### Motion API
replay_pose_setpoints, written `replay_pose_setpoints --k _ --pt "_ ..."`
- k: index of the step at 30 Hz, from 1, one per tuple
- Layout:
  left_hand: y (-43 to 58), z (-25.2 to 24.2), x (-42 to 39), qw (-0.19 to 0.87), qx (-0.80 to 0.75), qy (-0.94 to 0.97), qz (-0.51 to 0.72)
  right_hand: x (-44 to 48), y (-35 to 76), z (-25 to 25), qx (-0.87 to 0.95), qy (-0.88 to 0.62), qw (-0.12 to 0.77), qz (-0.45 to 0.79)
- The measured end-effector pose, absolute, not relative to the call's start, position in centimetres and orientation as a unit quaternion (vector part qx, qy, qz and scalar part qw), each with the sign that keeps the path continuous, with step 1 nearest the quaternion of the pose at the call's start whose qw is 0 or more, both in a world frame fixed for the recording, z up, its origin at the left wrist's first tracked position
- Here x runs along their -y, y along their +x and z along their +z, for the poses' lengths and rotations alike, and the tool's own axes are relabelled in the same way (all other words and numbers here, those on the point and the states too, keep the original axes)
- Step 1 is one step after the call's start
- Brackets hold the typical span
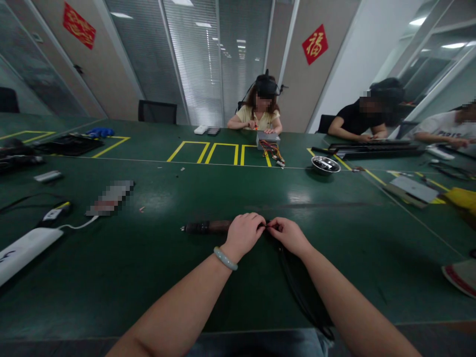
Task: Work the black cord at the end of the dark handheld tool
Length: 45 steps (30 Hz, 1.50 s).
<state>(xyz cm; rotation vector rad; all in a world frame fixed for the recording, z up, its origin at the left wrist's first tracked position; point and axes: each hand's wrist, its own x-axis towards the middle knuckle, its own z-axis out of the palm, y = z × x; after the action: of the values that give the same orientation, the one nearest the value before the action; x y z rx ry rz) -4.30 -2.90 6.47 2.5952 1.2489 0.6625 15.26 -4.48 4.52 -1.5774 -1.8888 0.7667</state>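
Observation:
On the green table lies a slim dark cylindrical tool (215, 227) with a thin silver tip at its left end and a brownish middle. My left hand (245, 230) is closed over its right part, fingers bent and meeting near the end. Just to the right, my right hand (288, 234) pinches thumb and finger together at that end, almost touching the left fingertips. What sits in the pinch is too small and dark to make out. A black cord (293, 282) runs from below my right hand toward the table's near edge.
A white power strip (31, 250) and a phone (111, 197) on a cable are at left. Farther off stand a metal bowl (326, 165) and a grey box with wires (267, 140). People sit across the table and at right. A cap-like item (459, 280) is at right.

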Motion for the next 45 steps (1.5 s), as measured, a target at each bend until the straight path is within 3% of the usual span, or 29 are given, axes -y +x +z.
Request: replay_pose_setpoints --k 17,30,45 --pt "-4.12 6.25 2.87 0.077 -0.420 0.878 0.216 4.67 14.89 4.24 0.714 -0.589 0.323 0.196" --pt "-4.17 6.15 2.81 0.080 -0.417 0.877 0.224 4.60 14.74 4.64 0.720 -0.561 0.327 0.243" --pt "-4.21 6.29 2.98 0.076 -0.417 0.879 0.218 4.54 14.54 4.26 0.725 -0.576 0.312 0.211"
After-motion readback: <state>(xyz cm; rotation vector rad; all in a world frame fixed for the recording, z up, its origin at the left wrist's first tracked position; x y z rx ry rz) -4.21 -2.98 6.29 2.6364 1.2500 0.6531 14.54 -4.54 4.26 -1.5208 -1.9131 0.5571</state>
